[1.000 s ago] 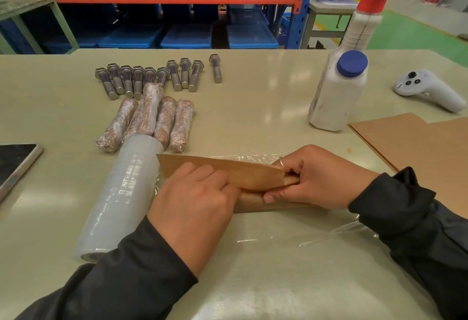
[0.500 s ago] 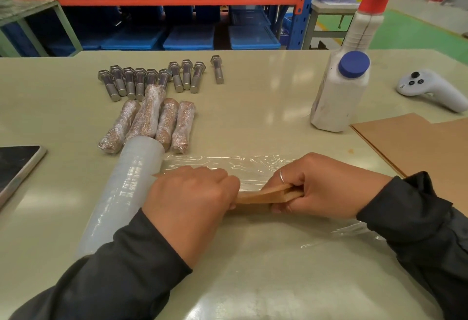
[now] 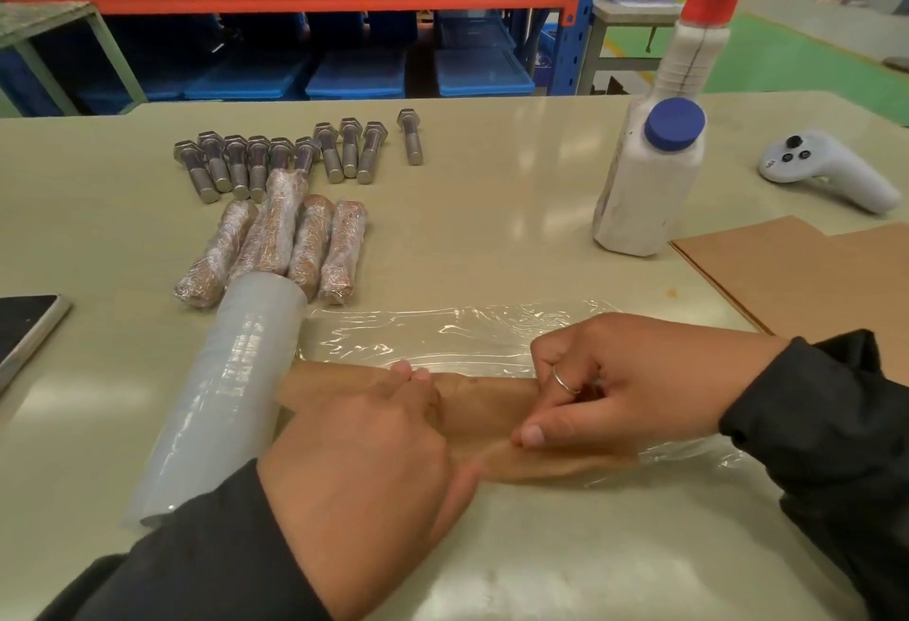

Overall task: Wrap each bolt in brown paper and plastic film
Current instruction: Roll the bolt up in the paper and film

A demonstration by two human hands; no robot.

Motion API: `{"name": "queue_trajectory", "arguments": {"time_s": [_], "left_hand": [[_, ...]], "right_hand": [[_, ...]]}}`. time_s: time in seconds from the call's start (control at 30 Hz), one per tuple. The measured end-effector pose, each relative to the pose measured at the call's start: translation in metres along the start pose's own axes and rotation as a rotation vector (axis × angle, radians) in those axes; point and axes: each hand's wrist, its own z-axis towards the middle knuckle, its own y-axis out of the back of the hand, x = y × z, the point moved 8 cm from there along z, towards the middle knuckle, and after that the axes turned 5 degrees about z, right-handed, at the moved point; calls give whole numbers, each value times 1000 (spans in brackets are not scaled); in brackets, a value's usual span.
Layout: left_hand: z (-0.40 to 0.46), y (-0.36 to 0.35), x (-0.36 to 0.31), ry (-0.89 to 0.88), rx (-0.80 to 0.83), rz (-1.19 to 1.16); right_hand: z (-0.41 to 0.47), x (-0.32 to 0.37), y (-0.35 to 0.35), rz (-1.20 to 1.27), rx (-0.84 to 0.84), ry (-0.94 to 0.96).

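A brown paper roll [image 3: 484,406] lies across a spread sheet of plastic film [image 3: 442,332] near the table's front; the bolt inside it is hidden. My left hand [image 3: 364,453] grips the roll's left part, fingers curled over it. My right hand [image 3: 624,384] pinches the right part, thumb at the paper's front edge. The film roll [image 3: 221,399] lies just left of my left hand. Several bare bolts [image 3: 275,158] stand in a row at the back left, with several wrapped bolts [image 3: 295,239] in front of them.
A white bottle with a blue cap [image 3: 649,178] stands at the right, a white controller [image 3: 826,170] beyond it. Brown paper sheets [image 3: 806,271] lie at the right edge. A dark phone [image 3: 24,325] sits at the left edge. Shelving with blue bins rises behind the table.
The paper's standing flap has been rolled down towards me into a closed tube. Both hands have moved nearer with it, and more bare film shows behind the roll.
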Motion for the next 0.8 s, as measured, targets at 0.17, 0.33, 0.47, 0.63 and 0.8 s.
{"name": "queue_trajectory", "arguments": {"time_s": [0.17,0.33,0.47,0.63,0.8], "left_hand": [[10,14,14,30,-250,-25],[18,8,20,-1,-229,-30],[23,-3,27,1,-198,-113],[28,-21,27,-5,-7,-144],[23,-9,24,-3,-145,-35]], "right_hand": [[1,-1,0,-12,-7,9],[2,1,-1,-5,1,34],[2,-2,-1,-1,-17,34],[2,-2,-1,21,-16,30],[4,-3,-1,24,-29,35]]}}
